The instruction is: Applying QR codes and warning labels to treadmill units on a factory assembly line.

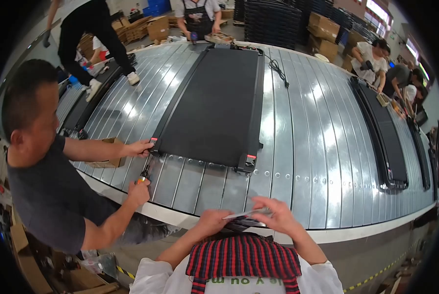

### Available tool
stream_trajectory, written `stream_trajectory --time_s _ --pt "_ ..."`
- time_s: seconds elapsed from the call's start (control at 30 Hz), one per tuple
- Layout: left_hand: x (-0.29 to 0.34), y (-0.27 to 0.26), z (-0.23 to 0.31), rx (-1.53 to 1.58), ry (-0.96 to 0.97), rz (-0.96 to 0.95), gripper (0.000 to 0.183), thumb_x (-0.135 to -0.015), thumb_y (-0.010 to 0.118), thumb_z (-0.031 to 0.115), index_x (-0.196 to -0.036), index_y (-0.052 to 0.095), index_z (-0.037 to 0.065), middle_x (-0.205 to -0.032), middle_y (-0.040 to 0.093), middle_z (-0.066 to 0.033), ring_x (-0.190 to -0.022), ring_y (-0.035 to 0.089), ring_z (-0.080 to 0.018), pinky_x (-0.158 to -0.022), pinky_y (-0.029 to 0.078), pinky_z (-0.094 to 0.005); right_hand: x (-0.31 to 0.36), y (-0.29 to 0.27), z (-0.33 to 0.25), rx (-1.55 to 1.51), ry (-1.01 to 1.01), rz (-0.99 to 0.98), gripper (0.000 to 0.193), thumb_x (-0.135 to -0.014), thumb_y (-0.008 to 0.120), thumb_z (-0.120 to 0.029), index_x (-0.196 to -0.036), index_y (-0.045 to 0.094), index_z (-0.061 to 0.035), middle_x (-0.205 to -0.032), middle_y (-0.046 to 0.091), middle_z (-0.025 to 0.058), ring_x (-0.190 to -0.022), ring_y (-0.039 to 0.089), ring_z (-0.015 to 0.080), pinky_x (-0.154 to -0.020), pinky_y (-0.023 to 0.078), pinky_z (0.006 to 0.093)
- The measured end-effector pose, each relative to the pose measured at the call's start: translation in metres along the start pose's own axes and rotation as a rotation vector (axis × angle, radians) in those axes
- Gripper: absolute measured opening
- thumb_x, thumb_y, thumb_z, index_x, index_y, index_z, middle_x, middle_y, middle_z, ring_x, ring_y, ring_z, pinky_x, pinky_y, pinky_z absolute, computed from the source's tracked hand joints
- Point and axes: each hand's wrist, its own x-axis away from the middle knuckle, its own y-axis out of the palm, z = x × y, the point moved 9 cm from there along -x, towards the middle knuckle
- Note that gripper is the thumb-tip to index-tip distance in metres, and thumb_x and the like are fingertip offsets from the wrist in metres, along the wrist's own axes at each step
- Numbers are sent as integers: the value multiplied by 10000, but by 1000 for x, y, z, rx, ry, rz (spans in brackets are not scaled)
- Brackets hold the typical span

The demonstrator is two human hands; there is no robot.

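Observation:
Close to my body, at the table's near edge, my left hand (213, 222) pinches one end of a thin pale sheet (241, 214). My right hand (279, 216) is at the sheet's other end, thumb and fingertips against it, some fingers raised. What is printed on the sheet, if anything, cannot be made out. Beyond my hands lies a flat black treadmill (214, 108) with red-marked front corners. A co-worker on the left touches its near left corner with one hand (140, 148) and holds a screwdriver-like tool (143, 175) in the other.
The treadmill rests on a metal slatted conveyor table (317, 147) with a white rim. A cable (277, 71) trails at its far right corner. An open cardboard box (106, 154) sits left. More black treadmills (383, 132) stand right. Other people work around the far side.

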Motion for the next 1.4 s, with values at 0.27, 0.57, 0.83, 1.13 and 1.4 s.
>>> stream_trajectory --time_s 0.27,0.57,0.83,1.13,1.4 --pt "-46 -96 -46 -64 55 97 140 -813 611 158 -943 662 146 -818 660 -81 -759 640 -272 -635 502 -333 -34 -60 82 -195 356 482 208 -771 670 -98 -951 610 -12 -861 627 65 -810 564 140 -731 453 285" --pt "-113 -16 -57 -326 129 -527 80 -781 582 165 -842 614 124 -801 622 -89 -808 597 -321 -657 459 -446 -87 -44 215 -540 784 434 203 -817 624 -207 -900 606 -22 -855 594 51 -807 549 144 -721 449 299" --pt "-187 -22 -59 -391 336 -305 94 -693 607 40 -783 610 66 -1236 541 -83 -1091 528 -270 -832 450 -408 -132 -27 273 -568 865 352 172 -817 630 -216 -840 605 -47 -815 590 21 -781 536 115 -674 437 283" --pt "-220 -11 -78 -361 327 -305 120 -657 667 61 -762 609 58 -1243 523 -113 -1042 545 -260 -806 455 -390 -155 -10 298 -631 918 220 111 -835 647 -159 -829 596 -60 -804 590 11 -752 547 95 -653 447 237" --pt "-225 -14 -76 -350 377 -273 106 -660 673 95 -738 614 55 -1218 536 -111 -1021 537 -248 -794 459 -383 -157 -9 298 -602 956 188 106 -839 650 -164 -840 610 -65 -815 597 6 -762 543 88 -660 447 243"
